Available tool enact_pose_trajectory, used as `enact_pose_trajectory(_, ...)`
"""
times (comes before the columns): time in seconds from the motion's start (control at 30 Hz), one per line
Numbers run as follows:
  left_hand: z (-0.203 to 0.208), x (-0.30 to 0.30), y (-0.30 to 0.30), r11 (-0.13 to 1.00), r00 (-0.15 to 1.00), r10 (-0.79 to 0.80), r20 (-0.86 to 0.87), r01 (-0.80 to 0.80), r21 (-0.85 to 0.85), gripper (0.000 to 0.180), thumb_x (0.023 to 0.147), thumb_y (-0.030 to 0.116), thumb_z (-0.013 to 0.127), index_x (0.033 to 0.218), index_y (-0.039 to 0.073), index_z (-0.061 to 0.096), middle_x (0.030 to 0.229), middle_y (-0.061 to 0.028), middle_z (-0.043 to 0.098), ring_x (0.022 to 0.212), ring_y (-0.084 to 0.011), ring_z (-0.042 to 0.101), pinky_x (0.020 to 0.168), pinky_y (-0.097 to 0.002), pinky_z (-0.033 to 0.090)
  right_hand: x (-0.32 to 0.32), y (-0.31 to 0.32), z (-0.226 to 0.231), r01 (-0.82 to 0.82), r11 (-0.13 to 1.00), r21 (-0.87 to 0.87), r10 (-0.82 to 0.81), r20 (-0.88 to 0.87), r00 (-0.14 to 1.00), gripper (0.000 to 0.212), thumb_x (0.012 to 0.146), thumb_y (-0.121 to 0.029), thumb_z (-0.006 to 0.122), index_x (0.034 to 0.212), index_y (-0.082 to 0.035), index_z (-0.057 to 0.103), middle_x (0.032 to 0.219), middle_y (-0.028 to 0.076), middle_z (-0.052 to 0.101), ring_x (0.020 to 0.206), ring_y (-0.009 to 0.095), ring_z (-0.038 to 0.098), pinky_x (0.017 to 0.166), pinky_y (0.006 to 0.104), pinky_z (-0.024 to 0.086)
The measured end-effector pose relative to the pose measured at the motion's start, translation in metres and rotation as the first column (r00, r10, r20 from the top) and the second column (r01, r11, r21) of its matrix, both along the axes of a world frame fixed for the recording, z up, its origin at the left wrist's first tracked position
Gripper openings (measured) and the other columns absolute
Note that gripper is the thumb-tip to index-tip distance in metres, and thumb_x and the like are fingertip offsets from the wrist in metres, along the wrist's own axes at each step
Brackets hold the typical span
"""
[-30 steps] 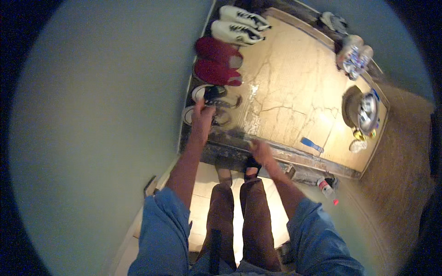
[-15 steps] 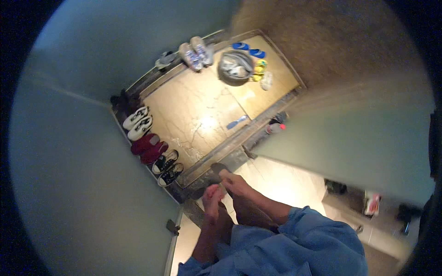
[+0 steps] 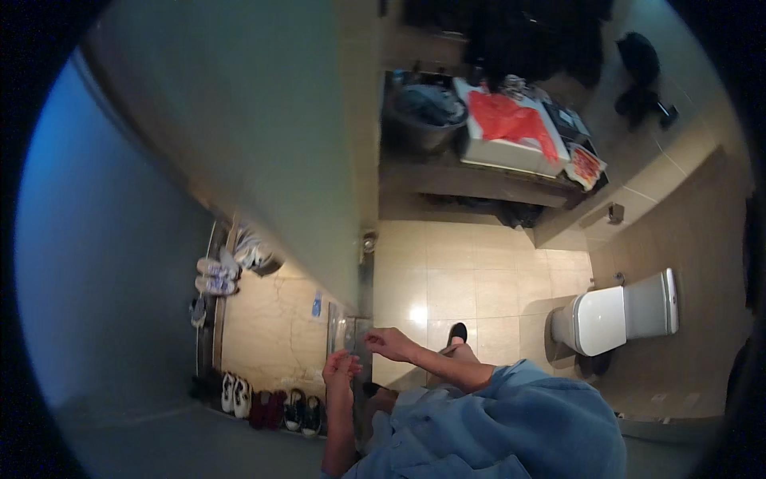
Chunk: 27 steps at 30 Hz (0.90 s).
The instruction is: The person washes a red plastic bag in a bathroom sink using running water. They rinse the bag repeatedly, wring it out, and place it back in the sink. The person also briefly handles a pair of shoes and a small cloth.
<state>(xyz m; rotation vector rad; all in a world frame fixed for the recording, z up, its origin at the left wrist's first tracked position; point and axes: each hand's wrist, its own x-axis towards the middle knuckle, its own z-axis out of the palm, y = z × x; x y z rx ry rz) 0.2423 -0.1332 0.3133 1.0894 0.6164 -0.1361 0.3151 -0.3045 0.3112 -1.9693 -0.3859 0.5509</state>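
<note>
My left hand (image 3: 341, 366) is raised in front of my body with its fingers loosely bent and apart; nothing shows in it. Close by on its right, my right hand (image 3: 391, 344) hangs in the air, fingers half curled and slightly spread, also with nothing visible in it. Both hands are above the sill beside a frosted glass panel (image 3: 303, 144). Left of them lies the tiled shower floor (image 3: 263, 335), with a blue brush-like item (image 3: 317, 304) on it. A dark slipper (image 3: 457, 333) is on my right foot.
Along the shower's edge stand white sneakers (image 3: 235, 394), maroon shoes (image 3: 267, 409) and black shoes (image 3: 303, 411). A white toilet (image 3: 602, 319) is at right. Ahead, a counter holds a basin of clothes (image 3: 431, 108) and a red plastic bag (image 3: 511, 121).
My view has swung right, from the shower floor to the toilet and counter. My hands were close together low near my foot; now they are lifted and slightly apart.
</note>
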Motion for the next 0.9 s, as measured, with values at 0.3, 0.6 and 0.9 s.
enact_pose_trajectory(0.3, 0.068, 0.131, -0.211, 0.940, 0.911, -0.339, 0.234, 0.316, 0.132, 0.056, 0.082, 0.012, 0.060, 0.132, 0.008, 0.035, 0.113, -0.0129, 0.049, 0.089, -0.0181, 0.058, 0.073, -0.0273, 0.047, 0.105, -0.232, 0.050, 0.451, 0.892, 0.009, -0.440, 0.237, 0.866, 0.053, 0.078, -0.016, 0.066, 0.126, -0.006, 0.045, 0.115, 0.016, 0.052, 0.078, 0.022, 0.061, 0.068, 0.0314, 0.051)
enact_pose_trajectory(0.6, 0.071, 0.197, -0.337, 0.860, 0.850, -0.507, 0.143, 0.487, 0.152, 0.047, 0.084, 0.008, 0.058, 0.127, 0.007, 0.040, 0.106, -0.0138, 0.056, 0.083, -0.0215, 0.063, 0.071, -0.0294, 0.051, 0.337, -0.525, 0.087, 0.860, 0.484, 0.162, -0.763, 0.560, 0.323, 0.098, 0.065, -0.014, 0.075, 0.141, -0.003, 0.014, 0.139, 0.026, 0.020, 0.126, 0.038, 0.032, 0.101, 0.0368, 0.034)
enact_pose_trajectory(0.9, 0.054, 0.349, -0.347, 0.904, 0.901, -0.416, 0.123, 0.396, 0.160, 0.034, 0.083, 0.006, 0.060, 0.115, 0.007, 0.050, 0.091, -0.0068, 0.062, 0.072, -0.0179, 0.062, 0.065, -0.0306, 0.052, 0.404, -0.542, 0.039, 0.829, 0.519, 0.209, -0.835, 0.331, 0.440, 0.079, 0.069, -0.018, 0.073, 0.133, -0.001, 0.032, 0.102, 0.018, 0.062, 0.094, 0.029, 0.061, 0.081, 0.0350, 0.047)
